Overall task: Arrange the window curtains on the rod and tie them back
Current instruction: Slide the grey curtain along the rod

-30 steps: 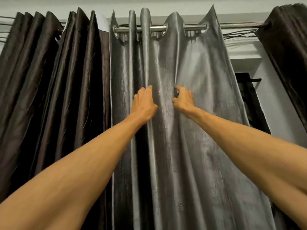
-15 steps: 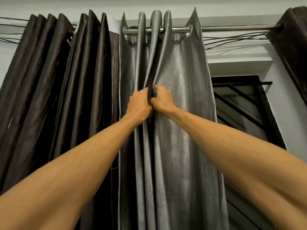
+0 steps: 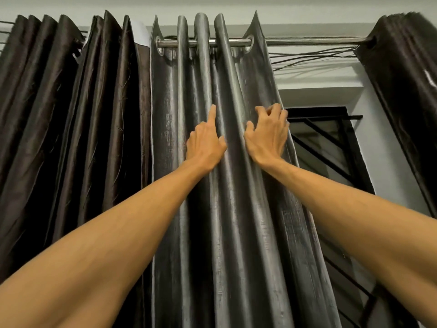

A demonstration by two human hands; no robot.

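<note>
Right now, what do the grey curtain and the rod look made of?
Grey curtain: woven fabric with a satin sheen, possibly synthetic; it hangs in soft folds with streaky highlights and a fine slub texture. Rod: polished metal, probably steel; a bright straight glint runs along it.

The middle curtain (image 3: 248, 221) hangs from the rod (image 3: 307, 41) — left curtains (image 3: 71, 114) beside it, right curtain (image 3: 406, 91) well apart, window (image 3: 326, 143) between.
</note>
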